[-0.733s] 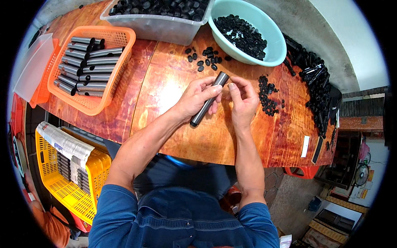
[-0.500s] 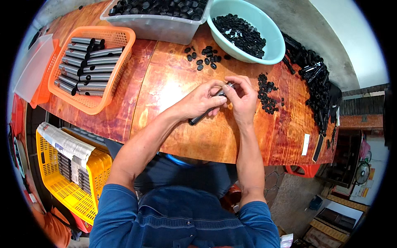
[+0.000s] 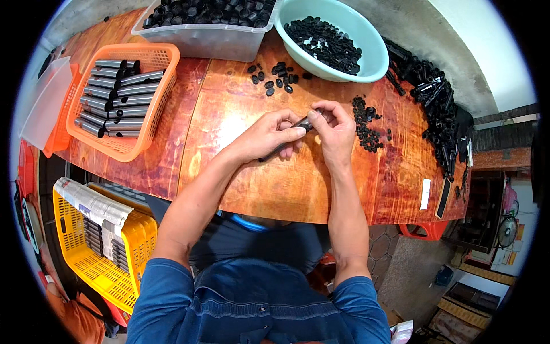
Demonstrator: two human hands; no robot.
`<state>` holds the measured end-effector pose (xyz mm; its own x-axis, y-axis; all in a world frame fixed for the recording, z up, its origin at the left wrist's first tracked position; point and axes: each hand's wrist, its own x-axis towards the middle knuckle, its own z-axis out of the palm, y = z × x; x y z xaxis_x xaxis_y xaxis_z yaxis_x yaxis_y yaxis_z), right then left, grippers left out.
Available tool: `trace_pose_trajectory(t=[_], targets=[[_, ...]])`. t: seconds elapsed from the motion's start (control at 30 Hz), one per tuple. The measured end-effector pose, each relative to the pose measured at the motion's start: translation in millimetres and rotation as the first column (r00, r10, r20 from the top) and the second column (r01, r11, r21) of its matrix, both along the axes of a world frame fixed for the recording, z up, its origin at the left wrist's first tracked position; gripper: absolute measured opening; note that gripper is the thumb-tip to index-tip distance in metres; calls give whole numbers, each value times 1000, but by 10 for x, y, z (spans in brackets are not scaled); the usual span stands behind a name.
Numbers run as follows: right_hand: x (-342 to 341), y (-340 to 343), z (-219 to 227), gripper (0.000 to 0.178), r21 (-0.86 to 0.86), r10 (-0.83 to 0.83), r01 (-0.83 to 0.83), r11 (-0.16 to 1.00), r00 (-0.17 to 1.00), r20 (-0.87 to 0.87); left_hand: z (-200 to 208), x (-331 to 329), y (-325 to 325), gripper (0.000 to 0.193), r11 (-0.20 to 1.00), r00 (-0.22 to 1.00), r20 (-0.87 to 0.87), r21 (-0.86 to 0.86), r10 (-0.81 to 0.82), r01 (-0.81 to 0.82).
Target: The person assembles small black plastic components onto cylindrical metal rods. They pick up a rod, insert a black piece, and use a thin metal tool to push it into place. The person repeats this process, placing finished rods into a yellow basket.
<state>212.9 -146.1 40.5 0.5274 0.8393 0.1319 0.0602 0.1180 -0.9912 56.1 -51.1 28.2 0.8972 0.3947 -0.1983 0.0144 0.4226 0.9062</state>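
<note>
A slim dark tube slants above the table between my hands, its upper end to the right. My left hand is closed round its middle, thumb lying along it. At the upper end my right hand pinches with thumb and fingertips; whether a small part sits there is hidden by the fingers. Small black oval pieces lie loose beyond my hands. Tiny black parts form a heap just right of my right hand.
An orange basket of metal tubes stands at left. At the back are a clear bin of black caps and a pale green basin of small black parts. Black parts pile along the right wall. A yellow crate sits lower left.
My hands still hold the tube, and its upper end now shows more between them. My right fingers have shifted slightly at that end. The whole view has moved a little.
</note>
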Motion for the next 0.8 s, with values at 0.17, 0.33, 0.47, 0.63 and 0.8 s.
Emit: trace_pose_trajectory(t=[0.17,0.33,0.47,0.63,0.8], targets=[[-11,-9,-43,19,23,28,-27,999,999,-17,-22,-10,40,23,997,998,26,-44,-54,55],[-21,-25,19,18,19,7,-7,1000,1000,-13,-118,18,53,29,991,987,98,-11,-128,130],[14,-22,12,17,11,7,-7,1000,998,57,-67,62,-48,28,1000,994,113,-29,-1,4],[14,-9,-20,17,43,22,-23,999,1000,22,-42,25,-79,27,999,999,43,49,5,-7],[74,20,-39,19,13,71,-71,997,997,2,25,38,-77,27,896,994,8,431,114,-106]])
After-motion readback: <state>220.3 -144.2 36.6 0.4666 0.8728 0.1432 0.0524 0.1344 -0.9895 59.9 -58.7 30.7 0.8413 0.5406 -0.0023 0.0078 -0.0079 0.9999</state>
